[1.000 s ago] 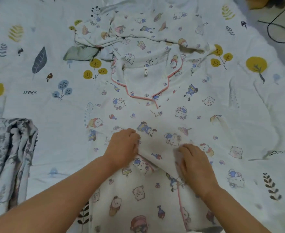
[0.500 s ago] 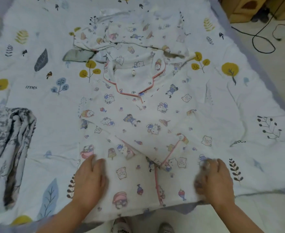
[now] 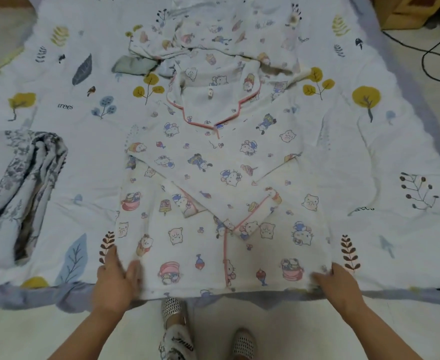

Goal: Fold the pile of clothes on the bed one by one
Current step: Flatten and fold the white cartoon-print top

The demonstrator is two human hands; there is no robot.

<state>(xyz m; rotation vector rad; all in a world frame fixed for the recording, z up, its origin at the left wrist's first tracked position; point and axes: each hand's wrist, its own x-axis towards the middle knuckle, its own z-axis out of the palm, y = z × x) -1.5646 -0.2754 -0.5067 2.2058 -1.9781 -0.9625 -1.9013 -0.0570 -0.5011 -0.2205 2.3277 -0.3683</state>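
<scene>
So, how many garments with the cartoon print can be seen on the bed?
2: the pajama top spread flat at the near edge, and a crumpled matching piece behind its collar. More may be hidden beneath that.

The pajama top [image 3: 221,193] is soft matt cloth, cartoon-printed, with pink piping. The bed cover [image 3: 385,141] is matt, lightly rumpled printed fabric. The floor [image 3: 32,333] looks smooth and pale.

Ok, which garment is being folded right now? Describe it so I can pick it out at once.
Start at the near edge of the bed, where the left hand and right hand hold a hem. That hem belongs to the pyjama top, spread flat with sleeves crossed over its front. Unlike the crumpled matching-print piece behind it and the grey-patterned cloth to the left, it has pink-piped collar edging.
</scene>
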